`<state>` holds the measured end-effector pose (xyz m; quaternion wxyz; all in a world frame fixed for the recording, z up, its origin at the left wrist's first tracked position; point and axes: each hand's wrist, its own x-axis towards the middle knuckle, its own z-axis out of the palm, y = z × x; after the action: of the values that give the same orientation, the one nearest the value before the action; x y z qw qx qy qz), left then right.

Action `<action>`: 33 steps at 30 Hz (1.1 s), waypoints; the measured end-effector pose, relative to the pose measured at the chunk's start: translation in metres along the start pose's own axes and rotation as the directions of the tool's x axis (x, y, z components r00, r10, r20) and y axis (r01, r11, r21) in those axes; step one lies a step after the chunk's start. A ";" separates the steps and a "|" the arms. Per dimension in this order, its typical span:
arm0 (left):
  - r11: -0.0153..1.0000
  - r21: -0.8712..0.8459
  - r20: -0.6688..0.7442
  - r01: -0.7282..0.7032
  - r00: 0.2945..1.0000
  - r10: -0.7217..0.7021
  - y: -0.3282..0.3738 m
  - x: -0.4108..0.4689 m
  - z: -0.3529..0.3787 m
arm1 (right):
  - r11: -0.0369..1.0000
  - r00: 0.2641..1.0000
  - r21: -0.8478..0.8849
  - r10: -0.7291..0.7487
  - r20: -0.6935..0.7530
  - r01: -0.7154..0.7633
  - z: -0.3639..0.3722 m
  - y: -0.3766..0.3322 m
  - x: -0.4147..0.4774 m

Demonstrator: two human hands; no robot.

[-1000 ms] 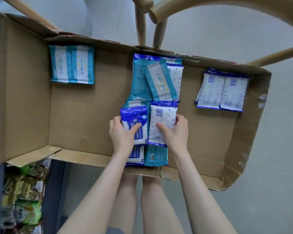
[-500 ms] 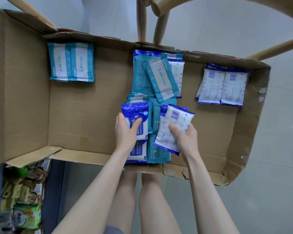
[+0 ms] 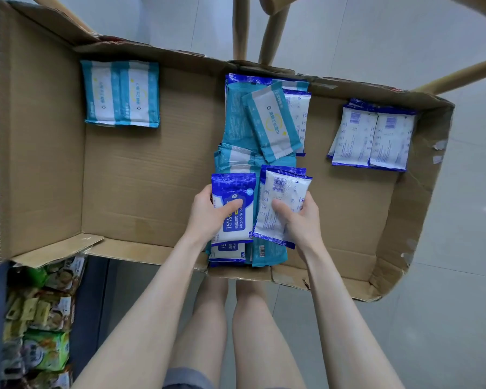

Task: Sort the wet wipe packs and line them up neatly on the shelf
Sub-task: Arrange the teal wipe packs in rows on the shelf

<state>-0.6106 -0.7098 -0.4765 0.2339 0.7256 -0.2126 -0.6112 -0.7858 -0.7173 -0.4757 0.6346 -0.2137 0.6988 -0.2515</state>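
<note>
1. glossy blue plastic pack (image 3: 232, 211), flat and pillow-shaped, sits in the left grip (image 3: 208, 217), thumb across its printed face.
2. one white-backed pack (image 3: 278, 203), blue-edged with a barcode, is pinched in the right grip (image 3: 300, 220), just beside the first.
3. both are held over the near end of a crinkly teal and blue heap (image 3: 250, 130) in a corrugated cardboard box (image 3: 152, 178).
4. two teal packs (image 3: 121, 94) lie side by side at far left; two white-backed packs (image 3: 373, 138) at far right.
5. round wooden chair legs (image 3: 240, 26) stand beyond the box.
</note>
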 end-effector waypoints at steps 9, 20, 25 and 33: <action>0.990 -0.135 -0.011 -0.038 0.999 0.036 0.003 -0.005 -0.005 | 0.994 0.999 0.109 -0.027 0.042 0.023 -0.003 -0.003 -0.014; 0.987 0.052 -0.328 -0.151 0.931 0.160 0.010 0.005 0.011 | 0.995 0.995 0.038 -0.088 -0.042 0.090 0.006 -0.011 0.006; 0.996 -0.093 -0.128 -0.004 0.992 -0.008 -0.033 -0.021 -0.002 | 0.997 0.999 0.063 -0.050 -0.019 0.052 -0.004 0.004 -0.015; 0.961 0.245 -0.145 0.130 0.985 -0.096 -0.100 -0.034 0.015 | 0.996 0.995 0.008 0.091 -0.049 -0.091 -0.013 0.062 -0.045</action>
<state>-0.6286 -0.6105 -0.5115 0.1173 0.7992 -0.2311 -0.5423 -0.7926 -0.6394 -0.4782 0.6288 -0.1735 0.7224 -0.2296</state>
